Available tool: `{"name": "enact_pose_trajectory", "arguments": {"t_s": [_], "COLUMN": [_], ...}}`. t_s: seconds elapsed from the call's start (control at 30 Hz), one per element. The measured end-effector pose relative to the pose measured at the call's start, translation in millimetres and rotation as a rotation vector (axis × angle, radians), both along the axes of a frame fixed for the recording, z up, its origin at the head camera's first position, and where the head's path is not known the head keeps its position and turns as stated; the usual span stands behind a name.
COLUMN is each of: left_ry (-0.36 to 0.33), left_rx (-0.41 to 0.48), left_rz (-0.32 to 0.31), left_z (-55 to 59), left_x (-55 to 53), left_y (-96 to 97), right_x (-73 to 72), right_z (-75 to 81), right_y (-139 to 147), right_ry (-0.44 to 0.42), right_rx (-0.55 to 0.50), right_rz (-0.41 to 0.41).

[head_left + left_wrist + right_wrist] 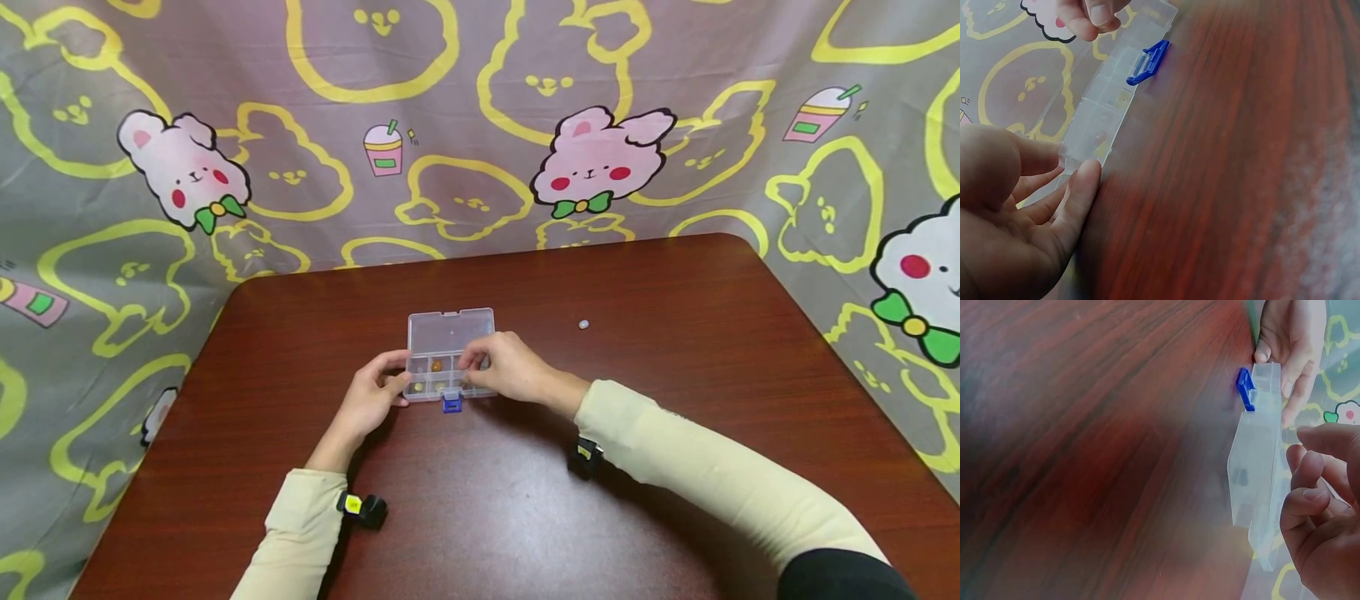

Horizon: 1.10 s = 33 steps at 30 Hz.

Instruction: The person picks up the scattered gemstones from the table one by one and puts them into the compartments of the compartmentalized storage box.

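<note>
A clear plastic compartment box [430, 397] lies on the table, its lid [442, 335] raised at the back. On its front edge is a blue latch [452, 404]. My left hand [372, 390] grips the box's left end, thumb at the front and fingers behind. An orange bead [437, 366] sits in a back compartment, and a pale yellowish bead [417, 387] in the front left one. Over the right-hand compartments is my right hand [512, 367], fingers bent close together; I cannot tell whether something small is between them. A dark shape [1242, 477] shows through the box wall.
A small white bead [583, 324] lies on the brown wooden table [645, 287], behind and right of the box. A cartoon-printed cloth [465, 125] hangs behind the table and along its sides. Each sleeve carries a small black camera [367, 510].
</note>
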<state>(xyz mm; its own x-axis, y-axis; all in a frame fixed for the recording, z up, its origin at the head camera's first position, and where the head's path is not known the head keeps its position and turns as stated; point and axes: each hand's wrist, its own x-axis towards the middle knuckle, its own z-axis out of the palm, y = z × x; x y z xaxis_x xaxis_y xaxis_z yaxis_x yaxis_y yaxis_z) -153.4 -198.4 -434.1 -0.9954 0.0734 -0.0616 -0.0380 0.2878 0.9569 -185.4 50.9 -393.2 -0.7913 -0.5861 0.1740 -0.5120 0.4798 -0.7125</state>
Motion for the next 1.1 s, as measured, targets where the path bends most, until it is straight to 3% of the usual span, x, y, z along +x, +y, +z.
{"name": "enact_pose_trajectory", "arguments": {"t_s": [0.27, 0.67, 1.1], "left_ry": [0.003, -0.007, -0.016], "left_rx": [0.007, 0.003, -0.015], "left_rz": [0.0, -0.007, -0.006], "left_z": [1.5, 0.6, 3.6], "left_x": [0.6, 0.7, 1.6], "left_y": [-0.1, -1.4, -0.6], "right_x": [-4.5, -6.3, -7.8], "right_z": [-1.9, -6.3, -14.0], "right_y": [14.4, 40.8, 88.2], "right_ry": [0.035, -0.01, -0.038], "right_rx": [-0.011, -0.058, -0.047], "right_rz": [-0.022, -0.068, -0.143]}}
